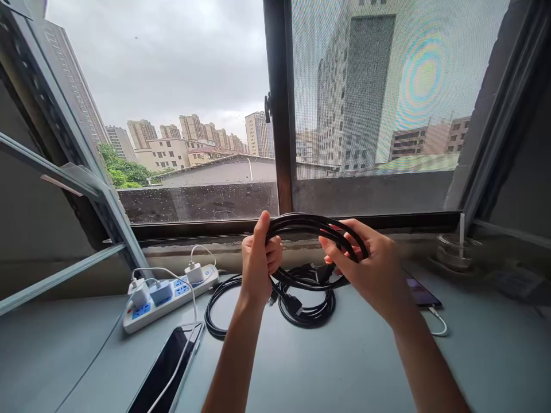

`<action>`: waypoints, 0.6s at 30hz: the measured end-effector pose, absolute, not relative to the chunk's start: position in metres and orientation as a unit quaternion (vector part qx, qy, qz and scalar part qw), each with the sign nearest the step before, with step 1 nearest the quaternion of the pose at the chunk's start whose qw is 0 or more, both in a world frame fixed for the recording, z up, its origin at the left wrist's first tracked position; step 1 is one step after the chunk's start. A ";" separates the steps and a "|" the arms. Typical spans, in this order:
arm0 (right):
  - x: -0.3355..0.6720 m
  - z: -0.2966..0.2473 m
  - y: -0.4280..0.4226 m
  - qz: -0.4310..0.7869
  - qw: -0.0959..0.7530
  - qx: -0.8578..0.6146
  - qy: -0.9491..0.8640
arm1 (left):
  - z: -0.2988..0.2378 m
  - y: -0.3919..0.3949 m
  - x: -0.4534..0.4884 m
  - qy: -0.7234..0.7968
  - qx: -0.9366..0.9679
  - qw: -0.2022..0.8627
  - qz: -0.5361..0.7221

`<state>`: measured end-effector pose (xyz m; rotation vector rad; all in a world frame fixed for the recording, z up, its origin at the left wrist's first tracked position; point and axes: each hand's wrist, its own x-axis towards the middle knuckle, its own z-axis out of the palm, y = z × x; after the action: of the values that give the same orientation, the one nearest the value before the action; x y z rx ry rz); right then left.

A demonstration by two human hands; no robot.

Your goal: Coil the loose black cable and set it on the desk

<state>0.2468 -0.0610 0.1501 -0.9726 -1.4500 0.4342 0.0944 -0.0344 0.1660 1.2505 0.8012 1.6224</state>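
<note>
Holding a coiled black rubber cable [316, 225] raised level between them, the left hand [258, 261] and right hand [365, 267] each grip one end of the loop; its loose turns hang toward the grey counter [344, 367].

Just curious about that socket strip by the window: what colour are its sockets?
Blue sockets on a white power strip, seen clearly in the head view.

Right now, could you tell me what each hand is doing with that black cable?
Left hand: closed around the coiled black cable.
Right hand: holding the same coil, fingers curled over it.
</note>
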 end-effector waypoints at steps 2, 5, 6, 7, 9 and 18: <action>0.247 0.150 -0.061 0.181 0.636 -0.424 -0.618 | 0.165 -0.036 0.097 0.311 0.503 0.447 0.671; 0.245 0.150 -0.063 0.151 0.662 -0.430 -0.595 | 0.165 -0.038 0.103 0.279 0.495 0.425 0.705; 0.245 0.150 -0.064 0.145 0.666 -0.429 -0.593 | 0.165 -0.038 0.104 0.270 0.490 0.415 0.717; 0.244 0.151 -0.064 0.145 0.668 -0.425 -0.593 | 0.166 -0.039 0.105 0.266 0.486 0.406 0.727; 0.243 0.153 -0.064 0.162 0.669 -0.414 -0.596 | 0.168 -0.041 0.106 0.263 0.477 0.381 0.747; 0.238 0.157 -0.068 0.212 0.646 -0.357 -0.640 | 0.178 -0.054 0.100 0.261 0.442 0.218 0.830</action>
<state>0.2377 -0.0677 0.1574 -0.8126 -1.4571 0.4832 0.0995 -0.0545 0.1778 1.2229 0.7220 2.2984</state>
